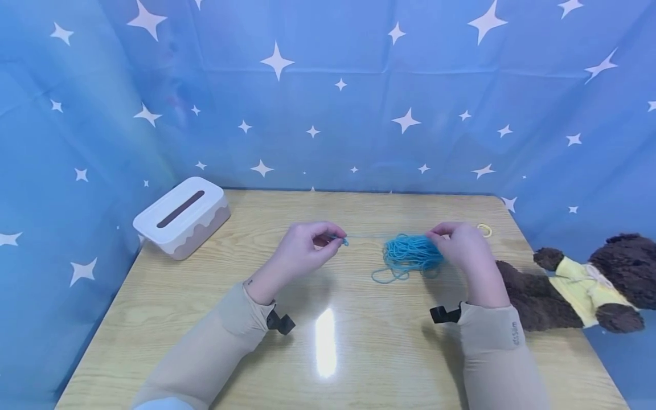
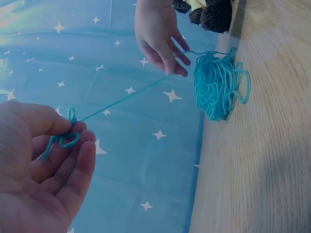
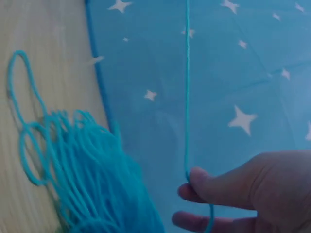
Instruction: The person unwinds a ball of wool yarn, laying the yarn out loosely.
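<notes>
A loose bundle of turquoise yarn [image 1: 411, 253] lies on the table, with a few loops spilling toward its left side. My left hand [image 1: 310, 247] pinches the looped end of a strand between thumb and fingers; small loops of yarn [image 2: 69, 140] stick out there in the left wrist view. From it the strand [image 2: 127, 97] runs taut across to my right hand [image 1: 461, 245]. Thumb and forefinger of the right hand pinch that strand, seen close in the right wrist view, just beside the bundle. Below the pinch, the yarn trails past the other fingers.
A white and beige tissue box [image 1: 181, 216] stands at the table's back left. A small yellow ring [image 1: 484, 230] lies behind the right hand. On the right edge rests a dark brown plush toy [image 1: 533, 296] in a yellow top. A starry blue curtain [image 1: 328, 102] surrounds the table.
</notes>
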Motion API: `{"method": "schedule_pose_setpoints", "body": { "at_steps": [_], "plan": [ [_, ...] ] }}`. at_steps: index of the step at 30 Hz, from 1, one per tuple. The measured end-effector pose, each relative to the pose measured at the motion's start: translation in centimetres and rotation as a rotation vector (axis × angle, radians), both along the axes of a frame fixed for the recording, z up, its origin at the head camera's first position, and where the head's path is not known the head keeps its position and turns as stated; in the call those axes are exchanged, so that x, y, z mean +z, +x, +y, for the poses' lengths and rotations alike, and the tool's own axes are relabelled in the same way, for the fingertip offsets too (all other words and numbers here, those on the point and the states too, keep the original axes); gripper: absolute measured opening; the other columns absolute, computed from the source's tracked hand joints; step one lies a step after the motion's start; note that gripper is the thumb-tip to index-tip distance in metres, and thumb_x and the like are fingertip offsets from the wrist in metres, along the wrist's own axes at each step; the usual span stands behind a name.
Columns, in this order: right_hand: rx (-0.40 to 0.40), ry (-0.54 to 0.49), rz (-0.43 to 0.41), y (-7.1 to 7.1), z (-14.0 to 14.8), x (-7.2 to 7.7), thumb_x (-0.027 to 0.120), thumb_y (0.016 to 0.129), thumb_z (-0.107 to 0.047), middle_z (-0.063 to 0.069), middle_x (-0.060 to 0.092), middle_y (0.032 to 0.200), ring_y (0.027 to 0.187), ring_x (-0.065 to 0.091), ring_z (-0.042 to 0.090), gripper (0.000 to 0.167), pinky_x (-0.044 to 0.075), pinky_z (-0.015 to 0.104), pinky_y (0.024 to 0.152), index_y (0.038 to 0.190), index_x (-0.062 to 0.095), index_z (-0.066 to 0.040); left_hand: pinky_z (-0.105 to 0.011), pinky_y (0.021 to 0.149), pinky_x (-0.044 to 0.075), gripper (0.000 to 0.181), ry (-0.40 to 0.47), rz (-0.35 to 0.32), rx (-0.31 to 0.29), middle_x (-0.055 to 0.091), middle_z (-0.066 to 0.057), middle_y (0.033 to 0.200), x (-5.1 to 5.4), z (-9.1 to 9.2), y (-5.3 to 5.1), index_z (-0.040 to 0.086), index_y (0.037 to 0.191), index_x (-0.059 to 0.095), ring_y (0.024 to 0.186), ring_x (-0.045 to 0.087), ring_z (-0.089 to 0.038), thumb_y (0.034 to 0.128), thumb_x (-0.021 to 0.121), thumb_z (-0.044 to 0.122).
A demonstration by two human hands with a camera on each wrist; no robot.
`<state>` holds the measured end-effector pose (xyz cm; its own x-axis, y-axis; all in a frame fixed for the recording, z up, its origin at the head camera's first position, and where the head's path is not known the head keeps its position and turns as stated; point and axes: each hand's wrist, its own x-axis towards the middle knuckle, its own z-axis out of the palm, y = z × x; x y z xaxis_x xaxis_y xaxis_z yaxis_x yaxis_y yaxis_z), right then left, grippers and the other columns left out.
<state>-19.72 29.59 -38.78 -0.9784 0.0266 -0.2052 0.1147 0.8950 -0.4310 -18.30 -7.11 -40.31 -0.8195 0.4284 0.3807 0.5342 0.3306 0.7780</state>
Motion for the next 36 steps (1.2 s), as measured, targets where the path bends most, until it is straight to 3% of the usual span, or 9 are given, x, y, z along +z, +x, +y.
{"method": "schedule_pose_setpoints", "body": {
  "at_steps": [4,8,10,14,18,22,25,33,36],
  "plan": [
    [0.110,0.031,0.073,0.6,-2.6,0.0,0.054,0.115,-0.041,0.028,0.064,0.153,0.135,0.062,0.052,0.049,0.053,0.070,0.102,0.152,0.064,-0.011,-0.024,0.082,0.066,0.011,-0.011,-0.002,-0.025,0.085,-0.006,0.105,-0.1,0.2,0.0,0.009,0.111,0.082,0.092,0.081,-0.013,0.1024,0.075,0.010],
    [0.298,-0.113,0.218,1.5,-6.2,0.0,0.054,0.116,-0.039,0.017,0.056,0.165,0.153,0.051,0.046,0.047,0.042,0.070,0.123,0.157,0.060,-0.016,-0.024,0.085,0.066,0.012,-0.009,-0.009,-0.049,0.085,-0.006,0.107,-0.1,0.2,0.1,0.009,0.112,0.081,0.094,0.081,-0.014,0.1031,0.075,0.011],
    [0.399,-0.225,0.253,1.9,-8.1,-0.4,0.053,0.117,-0.040,0.010,0.060,0.163,0.142,0.063,0.037,0.048,0.049,0.064,0.119,0.159,0.059,-0.018,-0.024,0.086,0.066,0.012,-0.006,-0.006,-0.065,0.085,-0.006,0.108,-0.1,0.2,0.1,0.008,0.113,0.081,0.095,0.081,-0.014,0.1032,0.075,0.010],
    [0.502,-0.378,0.269,2.8,-11.0,-1.1,0.057,0.116,-0.035,0.006,0.071,0.152,0.078,0.070,0.014,0.042,0.059,0.043,0.090,0.153,0.065,-0.016,-0.024,0.089,0.066,0.012,-0.006,0.009,-0.089,0.085,-0.007,0.111,-0.1,0.1,0.2,0.007,0.113,0.081,0.096,0.082,-0.016,0.1031,0.075,0.007],
    [0.448,-0.432,0.314,3.4,-12.1,-1.4,0.066,0.112,-0.023,0.006,0.083,0.127,0.049,0.043,0.002,0.028,0.046,0.027,0.058,0.135,0.078,-0.014,-0.025,0.089,0.066,0.011,-0.014,0.026,-0.091,0.085,-0.006,0.110,-0.2,0.1,0.1,0.007,0.113,0.081,0.097,0.083,-0.016,0.1025,0.076,0.008],
    [0.387,-0.425,0.367,3.6,-11.8,-1.3,0.068,0.111,-0.019,0.000,0.085,0.107,0.056,0.048,0.001,0.018,0.036,0.026,0.049,0.122,0.081,-0.016,-0.025,0.088,0.066,0.008,-0.027,0.045,-0.087,0.085,-0.004,0.105,-0.1,0.2,0.0,0.008,0.109,0.081,0.096,0.082,-0.014,0.1020,0.079,0.011],
    [0.378,-0.413,0.405,3.6,-11.2,-1.0,0.068,0.111,-0.020,-0.001,0.085,0.105,0.072,0.062,0.005,0.016,0.037,0.027,0.048,0.120,0.081,-0.017,-0.022,0.085,0.065,0.006,-0.045,0.044,-0.074,0.085,-0.002,0.100,-0.1,0.3,0.1,0.011,0.107,0.081,0.092,0.081,-0.011,0.1019,0.080,0.014],
    [0.355,-0.392,0.481,3.2,-8.9,-0.1,0.067,0.111,-0.021,0.001,0.084,0.103,0.054,0.049,0.009,0.018,0.036,0.029,0.047,0.120,0.081,-0.015,-0.024,0.081,0.065,0.004,-0.013,-0.044,-0.037,0.084,-0.002,0.102,0.0,0.2,0.2,0.011,0.107,0.076,0.092,0.081,-0.015,0.1049,0.076,0.015],
    [0.310,-0.381,0.472,3.1,-7.9,0.3,0.066,0.112,-0.025,0.002,0.083,0.103,0.063,0.055,0.002,0.020,0.045,0.027,0.052,0.120,0.080,-0.014,-0.026,0.083,0.066,0.005,0.004,-0.038,-0.048,0.083,-0.002,0.103,0.0,0.2,0.2,0.009,0.108,0.076,0.095,0.081,-0.016,0.1059,0.073,0.013]
  ]
}}
